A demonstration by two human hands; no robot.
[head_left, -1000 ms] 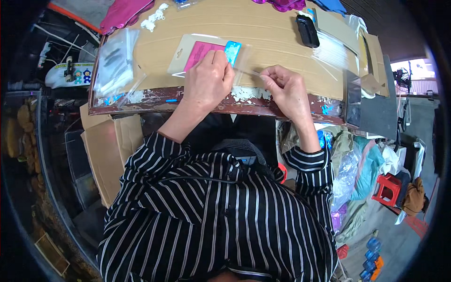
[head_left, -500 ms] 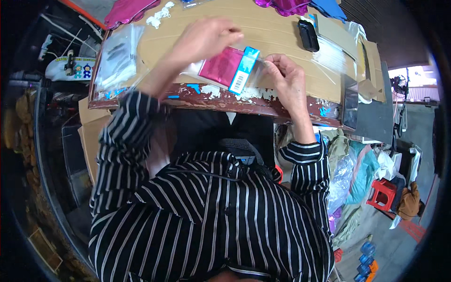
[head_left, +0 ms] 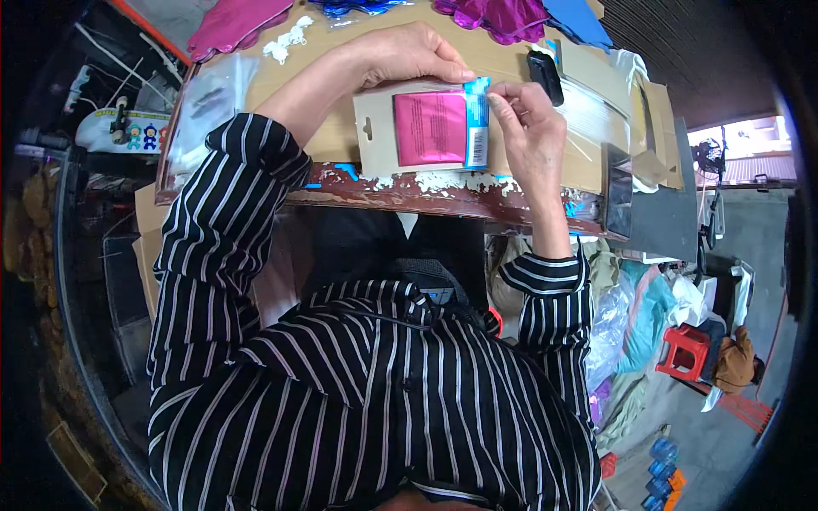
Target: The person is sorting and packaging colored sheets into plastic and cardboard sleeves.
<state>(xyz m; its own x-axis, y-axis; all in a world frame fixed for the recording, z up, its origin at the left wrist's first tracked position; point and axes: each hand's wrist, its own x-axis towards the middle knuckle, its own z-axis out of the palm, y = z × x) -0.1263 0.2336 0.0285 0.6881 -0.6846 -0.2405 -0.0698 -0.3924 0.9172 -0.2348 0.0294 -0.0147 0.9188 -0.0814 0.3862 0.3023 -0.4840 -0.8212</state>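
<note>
A flat pink packet (head_left: 430,128) lies in front of me at the table's near edge, with a blue barcode label (head_left: 476,146) along its right side. A pale strip with a hang hole (head_left: 368,140) shows at its left end. My left hand (head_left: 413,55) reaches over from the left, thumb and fingers pinched at the top corner by the label. From the right, my right hand (head_left: 532,123) pinches the packet's right end beside the label. What exactly lies between the fingertips is partly hidden.
Cardboard (head_left: 332,68) covers the worn table. Pink foil sheets (head_left: 239,24), purple foil (head_left: 498,17), white ties (head_left: 288,40), clear bags (head_left: 213,94) and a black holder (head_left: 545,77) lie around. At right are a red stool (head_left: 682,351) and a person (head_left: 734,362).
My left hand has come right and down onto the label's top corner. The packet has shifted right and straightened, showing its hang-hole end. My right hand has moved slightly up beside the label.
</note>
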